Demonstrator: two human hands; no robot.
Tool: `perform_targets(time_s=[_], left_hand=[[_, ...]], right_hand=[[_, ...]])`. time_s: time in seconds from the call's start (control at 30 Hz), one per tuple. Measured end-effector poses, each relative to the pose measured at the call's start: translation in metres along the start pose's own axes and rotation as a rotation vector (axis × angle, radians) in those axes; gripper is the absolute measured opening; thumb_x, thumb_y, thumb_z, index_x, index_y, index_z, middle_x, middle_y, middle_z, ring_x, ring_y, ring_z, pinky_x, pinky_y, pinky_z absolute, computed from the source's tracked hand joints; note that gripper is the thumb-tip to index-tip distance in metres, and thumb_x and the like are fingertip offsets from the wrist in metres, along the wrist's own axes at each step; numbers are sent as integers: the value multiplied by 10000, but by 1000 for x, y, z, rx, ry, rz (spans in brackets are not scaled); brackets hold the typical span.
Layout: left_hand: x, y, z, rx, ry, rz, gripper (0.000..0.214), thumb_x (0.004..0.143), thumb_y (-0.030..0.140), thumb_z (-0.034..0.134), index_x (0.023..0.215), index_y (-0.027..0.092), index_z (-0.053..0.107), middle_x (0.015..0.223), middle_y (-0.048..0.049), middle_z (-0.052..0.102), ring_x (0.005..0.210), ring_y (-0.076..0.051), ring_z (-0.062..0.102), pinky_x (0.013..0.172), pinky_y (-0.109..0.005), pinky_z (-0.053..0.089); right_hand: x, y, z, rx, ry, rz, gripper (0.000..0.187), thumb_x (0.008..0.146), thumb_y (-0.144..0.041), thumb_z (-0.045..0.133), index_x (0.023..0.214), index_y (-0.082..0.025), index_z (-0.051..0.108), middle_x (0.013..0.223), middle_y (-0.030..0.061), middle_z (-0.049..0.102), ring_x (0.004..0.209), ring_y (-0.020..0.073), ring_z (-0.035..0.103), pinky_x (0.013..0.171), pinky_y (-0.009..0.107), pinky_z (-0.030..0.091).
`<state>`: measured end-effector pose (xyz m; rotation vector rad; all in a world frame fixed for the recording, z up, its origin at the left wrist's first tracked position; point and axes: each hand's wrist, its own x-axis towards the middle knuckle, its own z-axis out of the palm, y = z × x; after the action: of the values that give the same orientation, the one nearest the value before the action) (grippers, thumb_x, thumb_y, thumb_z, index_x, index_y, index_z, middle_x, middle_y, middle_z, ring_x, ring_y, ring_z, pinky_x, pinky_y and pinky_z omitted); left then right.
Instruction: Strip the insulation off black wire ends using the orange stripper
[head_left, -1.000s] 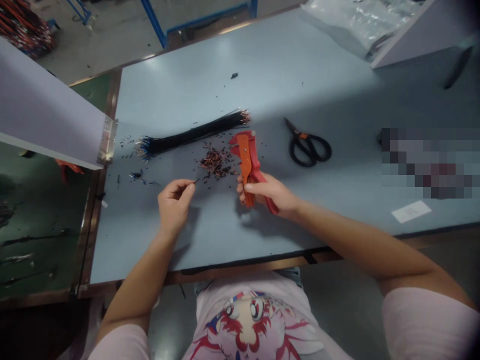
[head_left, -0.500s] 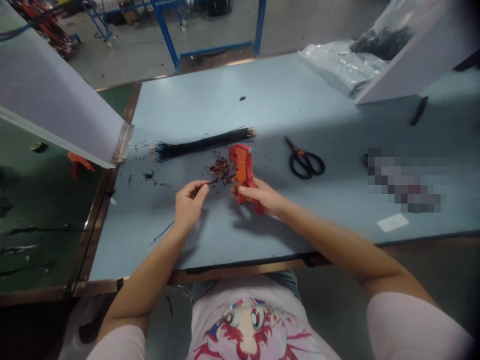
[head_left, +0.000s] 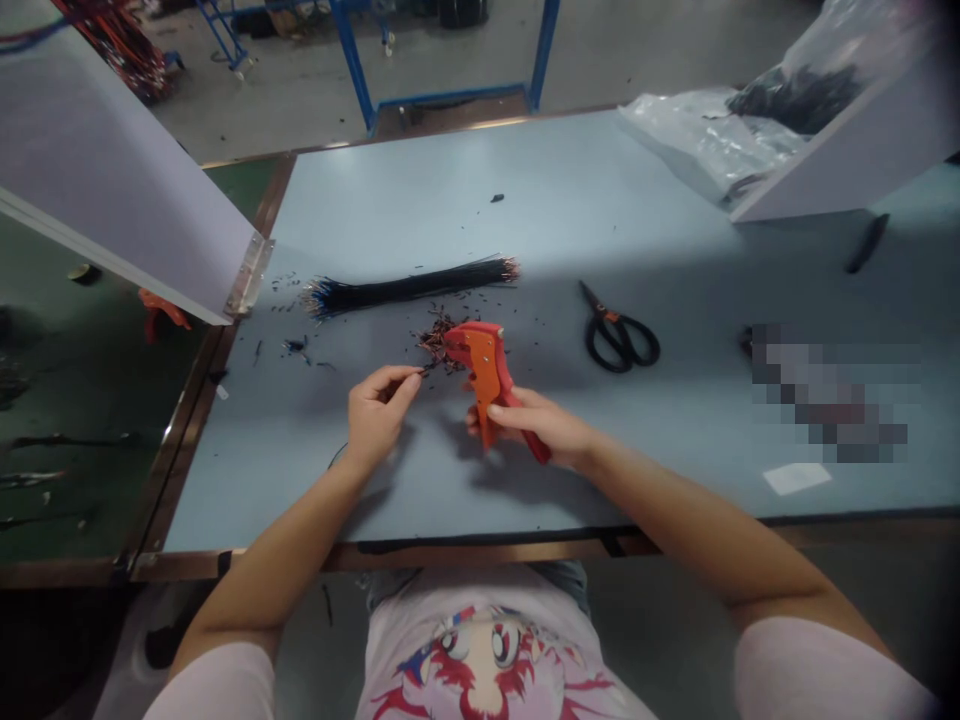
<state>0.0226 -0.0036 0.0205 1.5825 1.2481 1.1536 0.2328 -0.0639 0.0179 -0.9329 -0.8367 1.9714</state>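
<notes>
My right hand [head_left: 536, 422] is wrapped round the handles of a red and orange wire stripper [head_left: 487, 365], whose jaws point left over a pile of short stripped insulation bits [head_left: 435, 335]. Pinched between thumb and fingers of my left hand [head_left: 379, 410] is a thin dark wire [head_left: 429, 370]; its end reaches toward the stripper's jaws, apart from them as far as I can see. Behind both hands lies a long bundle of black wires [head_left: 412, 287], with bare copper at its right end and bluish strands at its left.
Black-handled scissors [head_left: 619, 335] lie right of the stripper. Farther right are a blurred-out object [head_left: 829, 390] and a white paper slip [head_left: 797, 478]. Clear plastic bags [head_left: 720, 135] stand at the back right. White panels [head_left: 112, 170] rise at both sides. An orange tool [head_left: 163, 308] lies on the green surface at left.
The wire stripper has tilted, its head swinging left and down toward the wire, and its handles have spread apart. My left hand keeps its pinch almost in place. The whole view has shifted slightly.
</notes>
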Motion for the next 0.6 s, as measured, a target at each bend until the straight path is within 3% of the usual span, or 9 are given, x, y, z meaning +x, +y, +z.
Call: perform_targets(time_s=[0.13, 0.27, 0.47, 0.6], left_hand=[[5, -1, -8, 184, 26, 142, 119, 772, 275, 619, 798, 196, 703, 738, -11, 644, 677, -113, 562, 609, -226, 423], [9, -3, -11, 205, 32, 155, 115, 773, 266, 619, 795, 188, 700, 717, -7, 640, 638, -103, 549, 592, -221, 408], [8, 1, -12, 223, 64, 167, 121, 769, 268, 610, 786, 193, 703, 681, 2, 640, 605, -98, 534, 568, -219, 401], [7, 2, -12, 194, 128, 152, 133, 758, 272, 615, 811, 189, 704, 656, 14, 636, 563, -84, 512, 541, -207, 395]], right_hand=[[-4, -8, -4, 97, -36, 92, 488, 762, -313, 700, 1186, -170, 505, 1000, 98, 652, 909, 206, 638, 797, 350, 500], [-6, -11, -4, 99, -10, 87, 463, 754, -288, 707, 1162, -162, 527, 1008, 102, 666, 901, 202, 648, 793, 339, 509], [-4, -14, -9, -54, 272, -71, 386, 787, -357, 660, 1095, -151, 553, 907, 102, 679, 750, 189, 646, 616, 313, 534], [-9, -21, -13, -141, 337, -184, 347, 776, -373, 673, 1023, -167, 543, 909, 100, 676, 750, 204, 645, 611, 338, 532]])
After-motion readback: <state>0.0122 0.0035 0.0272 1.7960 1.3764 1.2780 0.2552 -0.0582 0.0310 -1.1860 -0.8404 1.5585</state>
